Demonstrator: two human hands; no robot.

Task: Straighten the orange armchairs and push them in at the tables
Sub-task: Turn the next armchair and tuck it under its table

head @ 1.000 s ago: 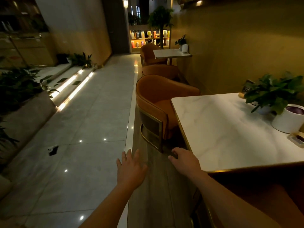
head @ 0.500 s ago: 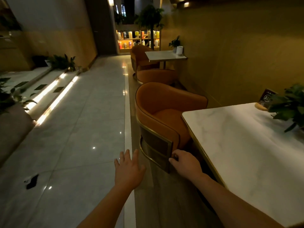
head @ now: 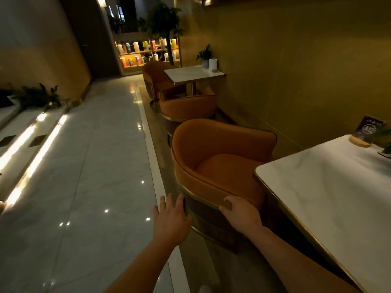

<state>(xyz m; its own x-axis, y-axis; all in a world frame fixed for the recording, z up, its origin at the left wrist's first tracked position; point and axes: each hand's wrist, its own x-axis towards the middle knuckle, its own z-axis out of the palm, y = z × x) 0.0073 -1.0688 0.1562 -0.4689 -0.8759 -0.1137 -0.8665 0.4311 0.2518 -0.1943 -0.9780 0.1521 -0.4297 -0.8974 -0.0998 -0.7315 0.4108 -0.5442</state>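
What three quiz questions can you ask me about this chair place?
1. True or false: the right hand grips the rim of the nearest chair.
2. How many orange chairs are in view?
3. The sign on the table reads: A) A12 B) B7 C) C30

Key: 1 true; 2 three; 3 A.

Head camera, wide-angle: faces forward-down along corridor [head: 105,166], close above nearest armchair [head: 222,166].
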